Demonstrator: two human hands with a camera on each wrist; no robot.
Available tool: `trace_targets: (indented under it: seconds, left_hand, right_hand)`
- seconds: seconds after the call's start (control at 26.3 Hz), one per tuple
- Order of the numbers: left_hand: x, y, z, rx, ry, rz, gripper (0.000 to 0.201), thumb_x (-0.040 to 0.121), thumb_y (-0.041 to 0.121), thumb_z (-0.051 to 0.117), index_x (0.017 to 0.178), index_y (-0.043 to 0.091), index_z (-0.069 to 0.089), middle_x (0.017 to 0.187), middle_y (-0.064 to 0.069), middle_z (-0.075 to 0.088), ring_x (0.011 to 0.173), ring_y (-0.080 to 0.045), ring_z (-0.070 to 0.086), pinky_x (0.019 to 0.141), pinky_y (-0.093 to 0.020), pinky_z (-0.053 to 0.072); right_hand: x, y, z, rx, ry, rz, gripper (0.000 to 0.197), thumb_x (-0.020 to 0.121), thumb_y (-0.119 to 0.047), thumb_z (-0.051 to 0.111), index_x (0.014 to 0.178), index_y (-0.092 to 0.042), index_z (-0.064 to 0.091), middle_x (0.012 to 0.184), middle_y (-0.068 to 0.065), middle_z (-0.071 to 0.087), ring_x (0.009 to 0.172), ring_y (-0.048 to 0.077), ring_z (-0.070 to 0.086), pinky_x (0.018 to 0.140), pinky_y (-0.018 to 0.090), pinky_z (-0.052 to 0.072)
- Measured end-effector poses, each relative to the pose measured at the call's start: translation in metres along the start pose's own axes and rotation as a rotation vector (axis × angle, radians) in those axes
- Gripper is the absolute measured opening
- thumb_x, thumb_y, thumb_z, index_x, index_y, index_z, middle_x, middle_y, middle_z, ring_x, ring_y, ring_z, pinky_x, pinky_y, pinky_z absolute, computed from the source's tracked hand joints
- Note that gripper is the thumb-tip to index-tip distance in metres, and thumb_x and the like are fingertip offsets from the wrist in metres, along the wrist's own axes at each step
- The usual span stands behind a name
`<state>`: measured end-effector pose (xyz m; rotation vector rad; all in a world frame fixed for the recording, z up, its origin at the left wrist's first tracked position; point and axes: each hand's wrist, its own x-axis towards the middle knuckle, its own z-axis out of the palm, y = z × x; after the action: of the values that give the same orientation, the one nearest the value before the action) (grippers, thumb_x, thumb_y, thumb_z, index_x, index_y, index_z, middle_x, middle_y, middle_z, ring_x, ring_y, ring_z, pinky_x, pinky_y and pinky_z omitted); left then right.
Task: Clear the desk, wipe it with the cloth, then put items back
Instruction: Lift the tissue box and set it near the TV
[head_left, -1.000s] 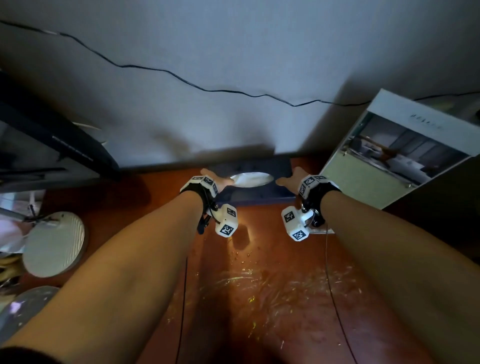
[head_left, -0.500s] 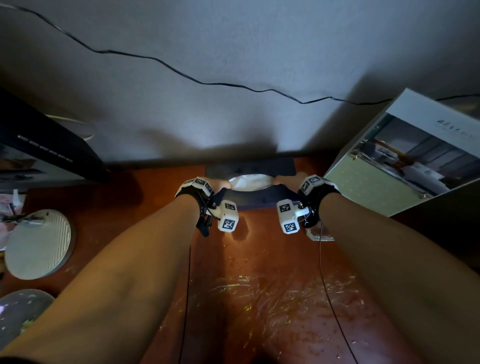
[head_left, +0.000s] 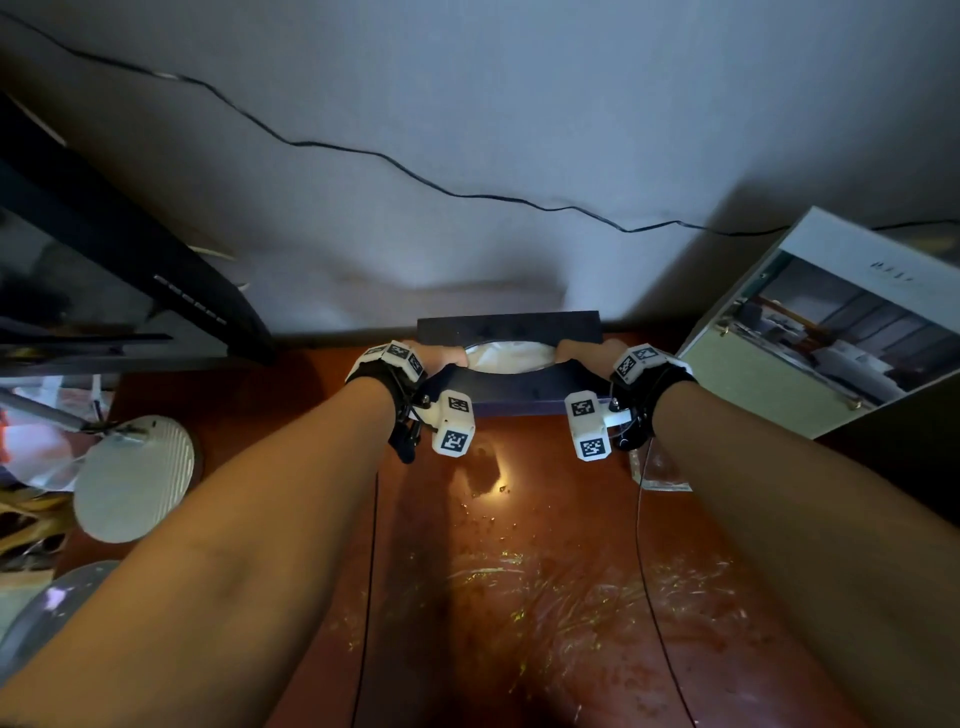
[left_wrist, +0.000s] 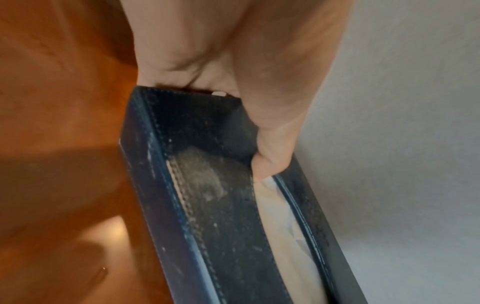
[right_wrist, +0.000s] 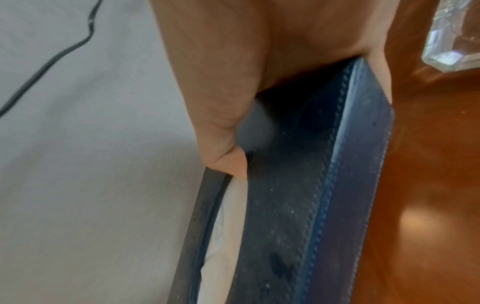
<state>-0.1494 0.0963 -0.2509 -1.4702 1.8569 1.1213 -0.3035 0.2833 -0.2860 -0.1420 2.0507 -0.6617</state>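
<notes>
Both hands grip the dark blue tissue box (head_left: 511, 387) by its short ends. The left hand (head_left: 434, 357) wraps the left end with its thumb hooked over the rim of the top opening, and the right hand (head_left: 584, 356) clamps the right end the same way. White tissue (head_left: 511, 357) shows through the slot between them.

The box sits at the far edge of the desk (head_left: 519, 571), close to the wall (head_left: 493, 156). Over the last second the hands have drawn nearer each other and closed fully on the box, and its near face now shows more, so it looks to be tipping or lifting. That suggests the clearing step is under way, with wiping not yet begun.

Further out, a round mirror (head_left: 132, 480) lies at the left, a printed board (head_left: 831, 332) leans at the far right, a clear object (head_left: 660, 470) sits near the right wrist, and a cable (head_left: 415, 174) crosses the wall.
</notes>
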Motion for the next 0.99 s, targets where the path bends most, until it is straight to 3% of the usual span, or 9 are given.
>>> trace_targets:
  seconds: [0.08,0.19,0.38,0.5,0.57,0.76,0.84,0.91,0.99]
  left_hand:
    - [-0.011,-0.011,-0.009,-0.041,0.012,0.005,0.052,0.077,0.046,0.071,0.110,0.009,0.056,0.089,-0.011,0.062,0.078,-0.028,0.064,0.077,-0.036,0.054]
    - [-0.027,-0.032,-0.023,-0.051,0.032,-0.021,0.051,0.080,0.044,0.071,0.111,0.008,0.051,0.085,-0.011,0.058,0.071,-0.025,0.060,0.060,-0.032,0.047]
    - [-0.045,-0.085,-0.059,-0.018,0.092,-0.023,0.061,0.073,0.055,0.072,0.108,0.012,0.047,0.085,-0.010,0.054,0.074,-0.026,0.060,0.082,-0.035,0.053]
    - [-0.047,-0.117,-0.080,-0.059,0.056,-0.010,0.045,0.082,0.044,0.070,0.085,0.003,0.050,0.077,-0.009,0.054,0.066,-0.023,0.056,0.067,-0.029,0.050]
    - [-0.045,-0.150,-0.098,-0.099,0.070,0.001,0.039,0.084,0.038,0.070,0.082,0.005,0.048,0.075,-0.009,0.054,0.064,-0.022,0.055,0.058,-0.028,0.045]
    - [-0.036,-0.216,-0.134,-0.125,0.045,0.031,0.034,0.080,0.037,0.072,0.075,0.009,0.054,0.075,-0.008,0.060,0.067,-0.023,0.059,0.072,-0.031,0.051]
    - [-0.031,-0.250,-0.157,-0.151,0.035,0.039,0.034,0.079,0.041,0.073,0.086,0.009,0.064,0.083,-0.009,0.066,0.076,-0.026,0.064,0.076,-0.033,0.051]
    - [-0.026,-0.274,-0.174,-0.155,0.022,0.052,0.042,0.076,0.046,0.073,0.096,0.009,0.069,0.091,-0.010,0.070,0.080,-0.027,0.066,0.076,-0.033,0.050]
    - [-0.025,-0.298,-0.190,-0.113,0.012,0.049,0.042,0.077,0.050,0.070,0.090,0.010,0.069,0.082,-0.009,0.065,0.073,-0.024,0.062,0.073,-0.031,0.045]
  right_hand:
    - [-0.006,-0.007,0.010,-0.010,0.005,-0.027,0.080,0.051,-0.060,0.069,0.114,-0.012,0.061,0.092,0.005,0.067,0.083,0.027,0.067,0.081,0.040,0.057]
    - [-0.028,-0.021,0.025,-0.098,-0.012,-0.023,0.076,0.061,-0.067,0.064,0.112,-0.012,0.054,0.096,0.009,0.063,0.084,0.030,0.065,0.073,0.037,0.055]
    - [-0.066,-0.052,0.065,-0.218,0.016,-0.051,0.066,0.073,-0.066,0.060,0.113,-0.014,0.046,0.094,0.009,0.058,0.076,0.027,0.060,0.065,0.032,0.049]
    - [-0.080,-0.065,0.093,-0.244,0.023,-0.062,0.062,0.076,-0.064,0.060,0.109,-0.013,0.046,0.083,0.006,0.055,0.073,0.025,0.059,0.066,0.031,0.048]
    - [-0.092,-0.080,0.125,-0.241,0.030,-0.077,0.060,0.077,-0.061,0.062,0.108,-0.012,0.046,0.083,0.006,0.054,0.072,0.025,0.058,0.063,0.030,0.047]
    - [-0.112,-0.103,0.192,-0.203,0.033,-0.072,0.053,0.076,-0.054,0.066,0.100,-0.008,0.056,0.080,0.007,0.061,0.068,0.025,0.060,0.066,0.030,0.049]
    - [-0.122,-0.117,0.229,-0.221,0.031,-0.076,0.054,0.073,-0.056,0.067,0.096,-0.008,0.060,0.077,0.009,0.066,0.066,0.026,0.062,0.067,0.031,0.051]
    - [-0.131,-0.130,0.255,-0.243,0.034,-0.083,0.052,0.071,-0.058,0.067,0.089,-0.010,0.059,0.075,0.010,0.067,0.066,0.027,0.064,0.067,0.032,0.053]
    - [-0.136,-0.142,0.282,-0.246,0.037,-0.096,0.050,0.068,-0.059,0.068,0.082,-0.012,0.056,0.075,0.010,0.067,0.068,0.028,0.066,0.073,0.037,0.057]
